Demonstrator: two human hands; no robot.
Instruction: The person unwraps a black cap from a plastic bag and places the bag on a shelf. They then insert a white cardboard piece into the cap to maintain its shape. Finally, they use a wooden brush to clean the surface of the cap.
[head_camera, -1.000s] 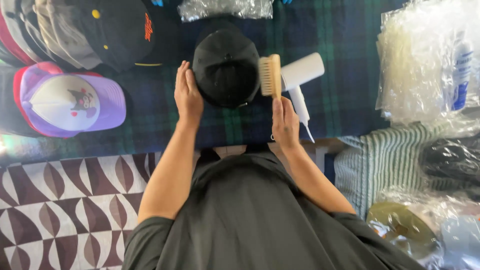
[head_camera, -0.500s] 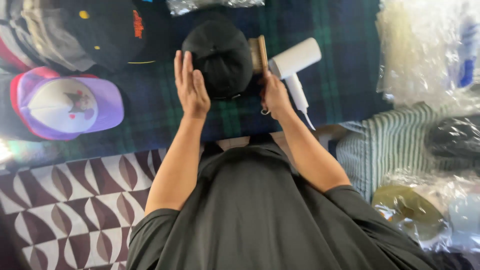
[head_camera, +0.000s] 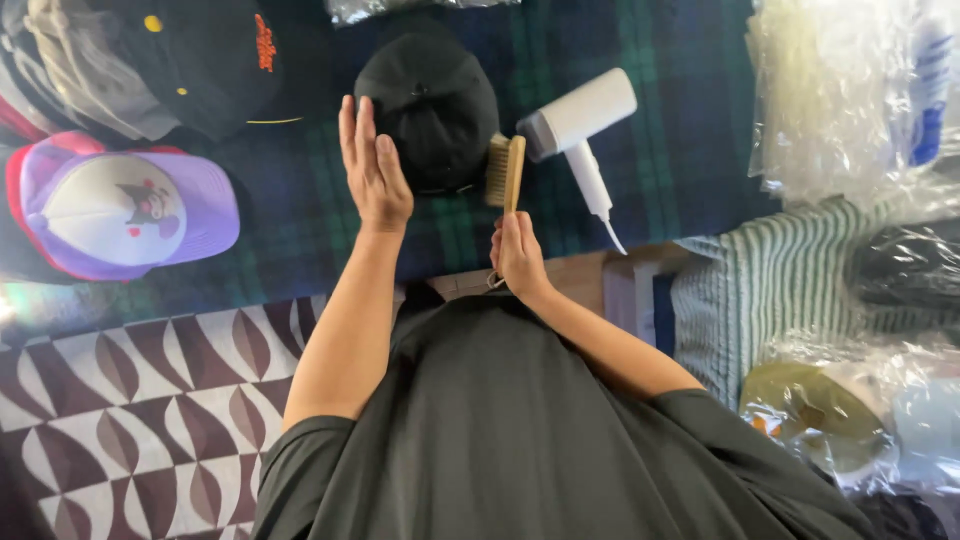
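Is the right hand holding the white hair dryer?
No, the right hand holds a wooden brush; the dryer lies untouched beside it.

A table covered with a dark blue and green plaid cloth (head_camera: 690, 150) carried the things. On it lay a plain black fabric cap (head_camera: 432, 100), with a white handheld dryer with a slim handle (head_camera: 582, 130) just to its right. At the far left sat a purple and white cap with a red brim edge and a cartoon figure (head_camera: 125, 210). Above that lay a black cap with orange embroidery (head_camera: 215, 60) beside a stack of grey and striped caps (head_camera: 70, 60). Clear crinkled plastic bags (head_camera: 840, 95) lay at the right edge.
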